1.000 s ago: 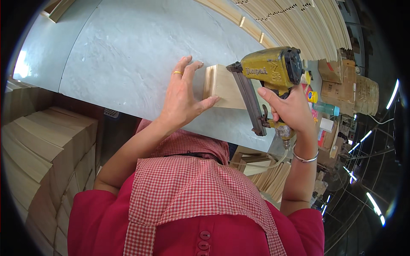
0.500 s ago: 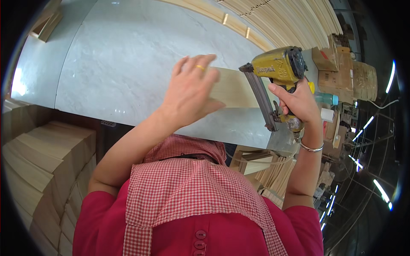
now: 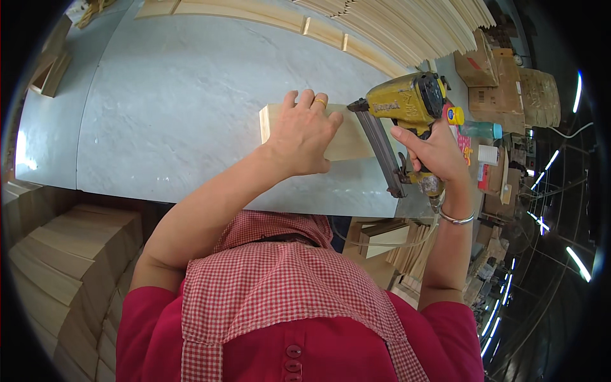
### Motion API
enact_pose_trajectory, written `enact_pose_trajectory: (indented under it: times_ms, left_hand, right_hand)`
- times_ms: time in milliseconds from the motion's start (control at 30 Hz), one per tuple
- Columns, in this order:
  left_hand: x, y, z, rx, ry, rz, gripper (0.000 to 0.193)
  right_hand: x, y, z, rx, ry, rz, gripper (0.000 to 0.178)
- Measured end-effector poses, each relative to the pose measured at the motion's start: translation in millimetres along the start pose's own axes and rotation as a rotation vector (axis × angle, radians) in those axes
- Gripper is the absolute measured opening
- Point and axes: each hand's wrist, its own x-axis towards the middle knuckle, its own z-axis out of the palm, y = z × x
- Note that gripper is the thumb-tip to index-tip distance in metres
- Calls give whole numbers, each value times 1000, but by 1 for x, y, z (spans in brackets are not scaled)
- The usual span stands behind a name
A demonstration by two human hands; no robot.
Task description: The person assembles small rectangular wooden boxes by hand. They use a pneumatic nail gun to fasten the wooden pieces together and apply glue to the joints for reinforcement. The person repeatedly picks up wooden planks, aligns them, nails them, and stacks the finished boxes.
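Note:
My right hand (image 3: 439,149) grips the handle of a yellow nail gun (image 3: 401,102) with a dark, slanting magazine. The nail gun's nose is at the far edge of a pale, box-like wooden piece (image 3: 353,140); I cannot tell whether they touch. Across that piece lies my left hand (image 3: 304,134), its fingers bent over the far side and the thumb toward the near side, holding it against the tabletop. The left end of the piece shows a light edge; my left hand and the nail gun hide parts of it.
The grey marbled table (image 3: 172,121) carries long wooden strips (image 3: 254,16) along its far side and a stack of slats (image 3: 414,32) at far right. A bottle (image 3: 480,130) and cardboard boxes (image 3: 496,83) stand right. Stacked boards (image 3: 57,254) lie lower left; an air hose (image 3: 394,242) hangs near the front edge.
My left hand has come down onto the wooden piece, whose left end now shows. The nail gun has shifted slightly left in the picture, still in my right hand. The whole view has moved a little.

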Motion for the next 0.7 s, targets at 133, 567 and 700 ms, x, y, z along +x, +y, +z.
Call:
enact_pose_trajectory:
  times_ms: [133, 567, 700]
  left_hand:
    - [1, 0, 1, -5, 10, 7, 60]
    - [-9, -5, -3, -71, 110, 23, 65]
    - [-35, -23, -56, -352, 79, -231, 59]
  right_hand:
    - [-3, 0, 2, 21, 9, 7, 38]
    - [-33, 32, 14, 229, 321, -28, 28]
    - [-60, 101, 5, 183, 599, 67, 37]
